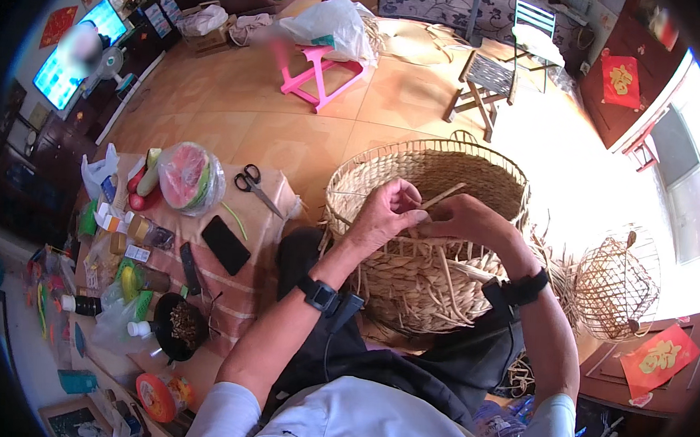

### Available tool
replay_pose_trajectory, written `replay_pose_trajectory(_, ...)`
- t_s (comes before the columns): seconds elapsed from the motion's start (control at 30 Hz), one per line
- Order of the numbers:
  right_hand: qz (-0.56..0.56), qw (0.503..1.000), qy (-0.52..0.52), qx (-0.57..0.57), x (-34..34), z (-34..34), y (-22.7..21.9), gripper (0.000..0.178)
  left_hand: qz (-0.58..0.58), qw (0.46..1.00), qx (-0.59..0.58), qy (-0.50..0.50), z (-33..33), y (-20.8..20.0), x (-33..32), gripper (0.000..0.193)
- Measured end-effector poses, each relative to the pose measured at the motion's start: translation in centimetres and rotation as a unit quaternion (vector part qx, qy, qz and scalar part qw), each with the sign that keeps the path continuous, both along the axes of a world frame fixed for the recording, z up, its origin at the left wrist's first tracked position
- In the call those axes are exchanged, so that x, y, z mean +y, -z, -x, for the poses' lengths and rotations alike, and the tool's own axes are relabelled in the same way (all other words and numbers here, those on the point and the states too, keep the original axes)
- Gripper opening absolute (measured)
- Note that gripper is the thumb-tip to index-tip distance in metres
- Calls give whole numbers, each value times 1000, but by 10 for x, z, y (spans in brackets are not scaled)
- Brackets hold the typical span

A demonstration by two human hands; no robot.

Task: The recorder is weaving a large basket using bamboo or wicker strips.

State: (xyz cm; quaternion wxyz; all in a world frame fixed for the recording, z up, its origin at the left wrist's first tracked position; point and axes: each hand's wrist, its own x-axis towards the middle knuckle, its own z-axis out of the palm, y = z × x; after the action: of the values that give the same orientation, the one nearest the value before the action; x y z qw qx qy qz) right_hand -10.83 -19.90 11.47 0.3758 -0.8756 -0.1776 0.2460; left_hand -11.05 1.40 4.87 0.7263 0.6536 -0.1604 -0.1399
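Note:
A large round basket [434,284] of woven dried plant strands stands between my knees. Thin rods of its frame show along the rim, and loose strand ends stick out of the near wall. Over the near rim, my left hand [388,214] and my right hand [472,223] meet with their fingers pinched together. A flat pale dried strand [446,194] juts up from between them, slanting to the right. My fingers partly hide its lower end and the rim there.
To the left, a cloth-covered table holds scissors [257,187], a phone [226,244], bagged watermelon [189,178] and a black bowl [181,327]. At right are loose strands and a wire frame [617,287]. Farther off stand a pink stool [320,79] and a folding stool [484,86].

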Motion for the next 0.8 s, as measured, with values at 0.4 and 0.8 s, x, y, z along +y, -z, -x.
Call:
replay_pose_trajectory(0.4, -34, 992, 104, -55, -28, -23, 31, 30, -434, 886, -160, 9, 55, -44, -17, 45)
replay_pose_trajectory(0.8, 89, 912, 174, -362, -61, -13, 27, 46, -348, 903, -249, 33, 41, -4, -37, 33)
